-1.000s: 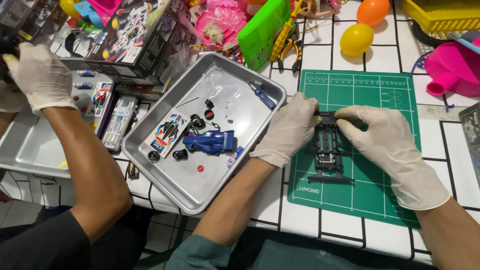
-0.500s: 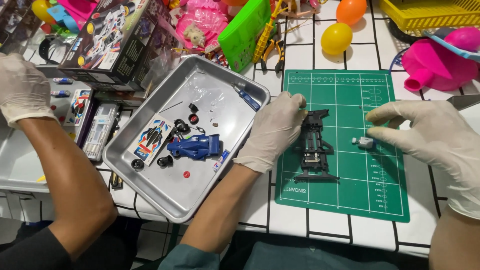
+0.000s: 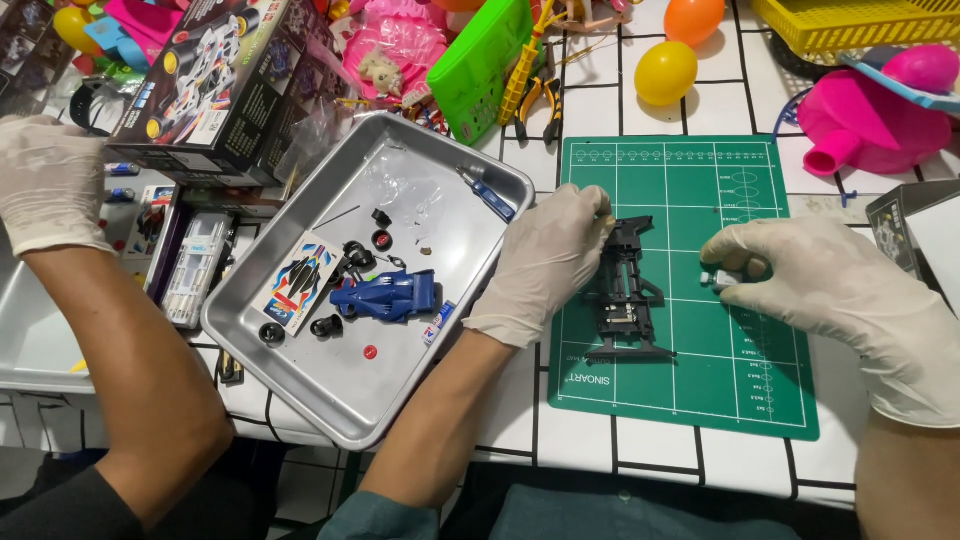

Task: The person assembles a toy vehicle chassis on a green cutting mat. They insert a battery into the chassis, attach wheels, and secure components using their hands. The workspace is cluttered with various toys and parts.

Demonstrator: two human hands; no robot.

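Desk (image 3: 700, 60) is white tile with dark grout lines, crowded along the far edge. Green cutting mat (image 3: 690, 400) lies under both gloved hands. Left hand (image 3: 545, 265) rests curled on the mat's left edge, fingertips touching the top left of the black car chassis (image 3: 625, 295), which lies flat on the mat; grip loose, not closed around it. Right hand (image 3: 840, 285) sits just right of the chassis, thumb and forefinger pinched shut on a small grey part (image 3: 722, 278), apart from the chassis. Left of the left hand: a metal tray (image 3: 400, 400) holding a blue car body (image 3: 390, 295), loose black wheels, a sticker sheet (image 3: 297, 282). Beyond the tray, a kit box (image 3: 215, 85). Beyond the hands: yellow egg (image 3: 665, 72), orange egg (image 3: 693, 17), pink toys, yellow basket (image 3: 850, 25). Another person's gloved hand (image 3: 50, 180) and forearm at far left, well apart.
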